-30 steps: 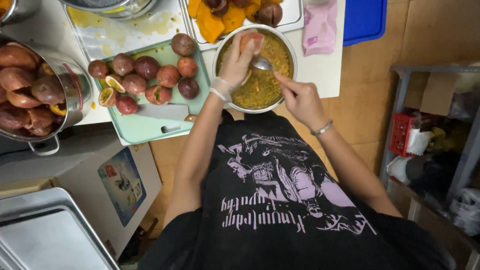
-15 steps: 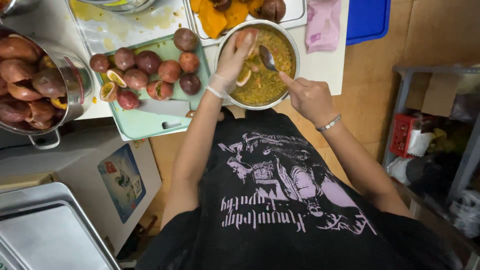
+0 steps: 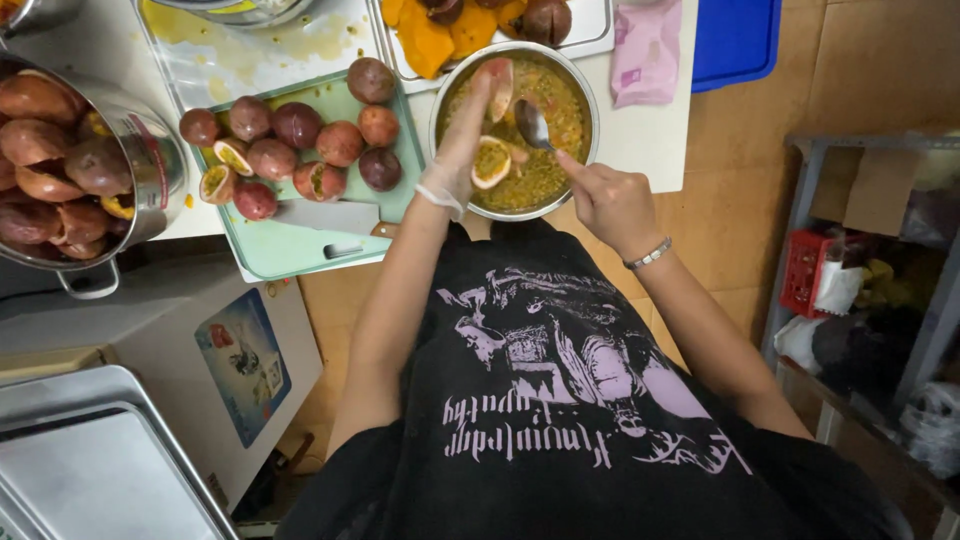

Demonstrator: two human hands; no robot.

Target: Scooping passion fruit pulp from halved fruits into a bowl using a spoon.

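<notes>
A white worktop [image 3: 650, 140] runs above a brown tiled floor, with a grey shelf rack [image 3: 880, 300] at my right. My left hand [image 3: 462, 150], in a thin clear glove, is clamped on a halved passion fruit [image 3: 492, 162] over the round steel bowl [image 3: 585, 95] of wet yellow pulp. My right hand [image 3: 610, 200] is bare and pinches a shiny metal spoon [image 3: 530, 122] above the pulp. The hands are apart. Smooth reddish fruits [image 3: 300, 125] sit on a pale green cutting board [image 3: 290, 250] beside a knife [image 3: 330, 215]. A steel pot [image 3: 150, 170] holds emptied shells. A pink packet [image 3: 645, 50] lies by a blue lid [image 3: 735, 40].
</notes>
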